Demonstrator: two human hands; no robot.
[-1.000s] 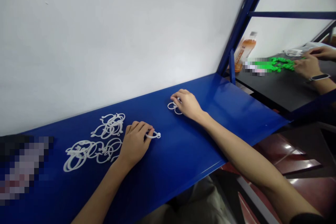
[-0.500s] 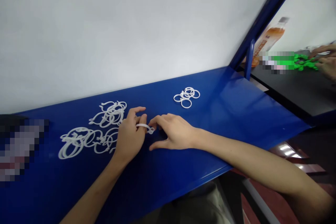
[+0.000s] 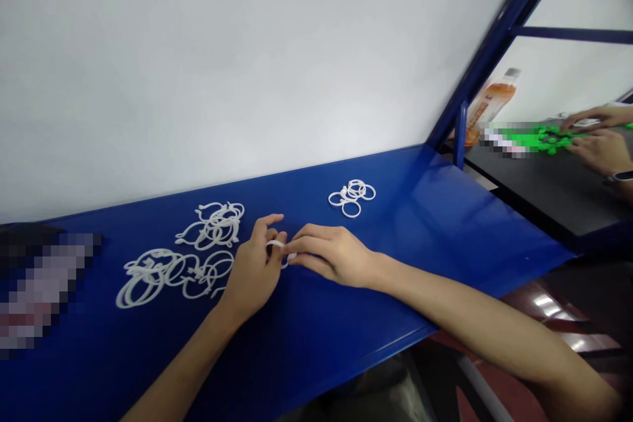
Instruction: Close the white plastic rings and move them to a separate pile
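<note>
Between my two hands, above the blue tabletop, is a white plastic ring (image 3: 275,244), partly covered by fingers. My left hand (image 3: 254,265) grips its left side, with the index finger stretched out past it. The fingertips and thumb of my right hand (image 3: 333,254) pinch the ring's right end. Left of my left hand lie tangled white rings, many of them open, in an upper pile (image 3: 212,227) and a lower pile (image 3: 153,273). Beyond my right hand lies a small group of closed white rings (image 3: 351,209).
The blue table (image 3: 395,231) meets a white wall (image 3: 247,79) at the back. A blurred-out item (image 3: 49,290) lies at the left. Past a blue metal frame (image 3: 459,135) on the right, another person's hands (image 3: 601,145) handle green pieces (image 3: 552,138) near an orange-labelled bottle (image 3: 494,105).
My right fingers and thumb, apart before, have closed on the ring's right end. The ring looks more tightly curved, its ends now at my right fingertips. The camera view has tilted slightly.
</note>
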